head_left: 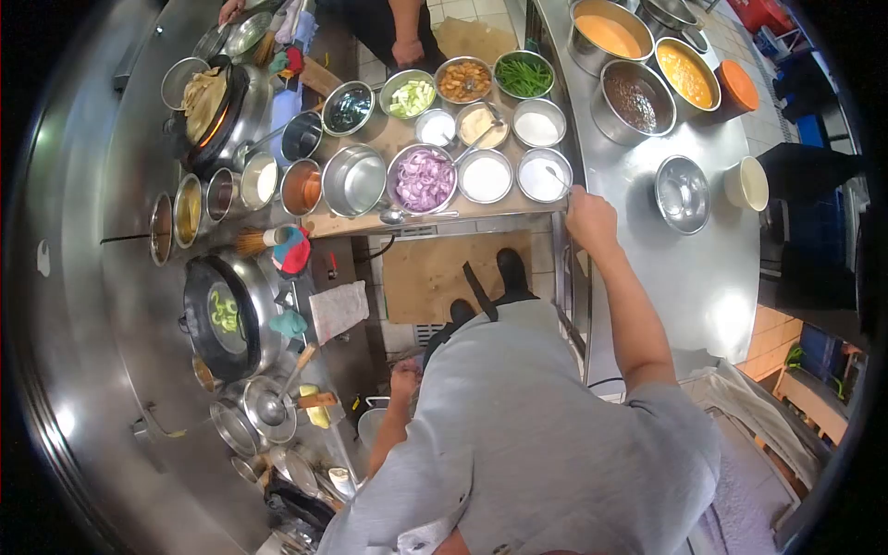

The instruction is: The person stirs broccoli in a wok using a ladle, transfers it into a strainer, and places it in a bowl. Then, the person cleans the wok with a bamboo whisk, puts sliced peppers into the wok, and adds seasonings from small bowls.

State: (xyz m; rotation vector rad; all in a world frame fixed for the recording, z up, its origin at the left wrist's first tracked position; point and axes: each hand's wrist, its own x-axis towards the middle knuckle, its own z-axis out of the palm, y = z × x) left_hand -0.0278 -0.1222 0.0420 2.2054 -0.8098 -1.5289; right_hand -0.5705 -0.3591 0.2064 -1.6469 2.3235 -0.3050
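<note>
My right hand (590, 220) is closed round the handle of a small metal spoon (556, 175), whose bowl end lies in a steel bowl of white powder (539, 174). Beside that is another bowl of white powder (486, 177), and further left a bowl of chopped purple onion (423, 180). Low by my left side, my left hand (404, 380) is curled closed near the counter edge; what it holds, if anything, does not show. A ladle (392, 216) lies along the front edge of the wooden board.
On the left stove stand a wok with green pieces (225, 310) and a wok with a flame under it (205, 102). Pots of sauce (633, 100) and a steel bowl (682, 194) sit on the right counter. Another person's hand (407, 53) is across the board.
</note>
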